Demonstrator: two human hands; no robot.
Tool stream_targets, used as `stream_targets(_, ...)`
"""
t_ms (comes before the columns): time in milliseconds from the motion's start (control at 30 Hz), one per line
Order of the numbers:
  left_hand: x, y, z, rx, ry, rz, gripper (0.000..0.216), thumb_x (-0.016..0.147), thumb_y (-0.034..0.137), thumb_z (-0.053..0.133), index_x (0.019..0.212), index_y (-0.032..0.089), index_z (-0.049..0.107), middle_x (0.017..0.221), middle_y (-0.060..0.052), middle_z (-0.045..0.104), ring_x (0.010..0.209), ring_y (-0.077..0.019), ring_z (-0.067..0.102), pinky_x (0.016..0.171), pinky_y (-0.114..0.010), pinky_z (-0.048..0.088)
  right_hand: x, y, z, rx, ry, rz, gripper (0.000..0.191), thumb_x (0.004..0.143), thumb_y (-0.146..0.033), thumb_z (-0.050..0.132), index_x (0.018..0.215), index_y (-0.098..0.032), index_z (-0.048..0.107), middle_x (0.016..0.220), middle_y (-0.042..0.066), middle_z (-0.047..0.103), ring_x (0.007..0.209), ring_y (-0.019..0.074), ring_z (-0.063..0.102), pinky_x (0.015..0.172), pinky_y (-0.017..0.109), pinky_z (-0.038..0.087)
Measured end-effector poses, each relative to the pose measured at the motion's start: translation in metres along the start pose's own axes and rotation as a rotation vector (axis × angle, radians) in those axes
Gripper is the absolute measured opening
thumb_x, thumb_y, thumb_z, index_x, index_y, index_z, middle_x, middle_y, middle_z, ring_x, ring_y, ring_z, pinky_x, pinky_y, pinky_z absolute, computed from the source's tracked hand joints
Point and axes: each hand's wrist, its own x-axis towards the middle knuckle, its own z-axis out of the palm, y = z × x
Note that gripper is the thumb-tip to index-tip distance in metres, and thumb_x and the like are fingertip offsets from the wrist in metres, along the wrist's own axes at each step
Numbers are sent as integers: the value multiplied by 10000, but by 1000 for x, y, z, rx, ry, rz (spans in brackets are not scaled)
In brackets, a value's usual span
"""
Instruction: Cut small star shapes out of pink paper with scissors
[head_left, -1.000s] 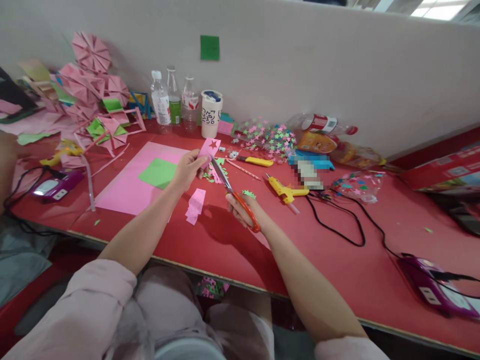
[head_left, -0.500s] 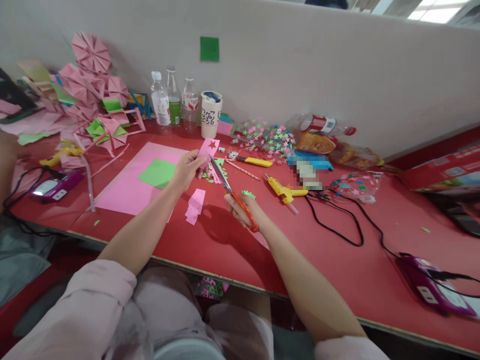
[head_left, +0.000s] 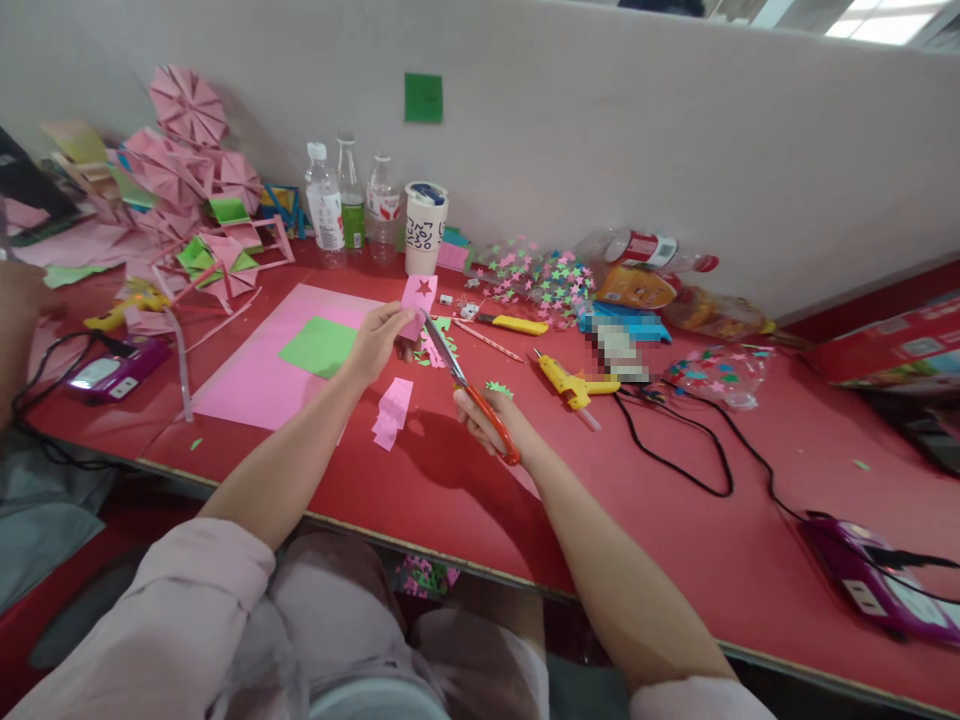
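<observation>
Spreading across the view, a red table (head_left: 675,520) carries a large pink sheet (head_left: 255,375) with a green square (head_left: 319,346) lying on it. At the wall stand three bottles (head_left: 324,208), contents unclear, and a white lidded cup (head_left: 425,227). The left hand (head_left: 379,338) pinches a pink paper strip (head_left: 418,297) with a star-shaped hole above the table. The right hand (head_left: 487,425) has its fingers closed through the handles of orange scissors (head_left: 469,390), whose blades meet the strip.
</observation>
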Motion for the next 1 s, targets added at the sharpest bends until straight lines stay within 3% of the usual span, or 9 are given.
stream_targets(200,-3,-1,2,13,-1,6,223,764,316,536,589,181,509,396,49,503,289,-32,391,311,-174,285,-3,-2,-1,33,-62,-24,455,808,-618,511,646,-199,439,348,-100,331,268,56,306,312,195,288)
stream_targets(367,-4,-4,6,-10,-5,28,215,783,328,545,626,183,521,438,46,515,344,-35,432,341,-172,309,-5,-3,3,79,-76,-56,461,829,-616,484,639,-198,450,351,-95,338,271,52,314,316,191,281)
stream_targets(700,-7,-12,13,-62,-35,24,250,828,370,537,663,183,525,485,45,528,373,-35,435,371,-181,323,-8,0,19,118,-6,-68,467,858,-618,430,650,-200,443,359,-89,352,268,58,347,323,186,303)
stream_targets(1000,-6,-13,11,-44,-36,10,296,820,401,561,630,180,512,455,43,517,369,-31,420,364,-171,293,-8,-4,17,91,21,-13,482,832,-638,461,623,-205,431,334,-97,331,256,55,317,304,182,289)
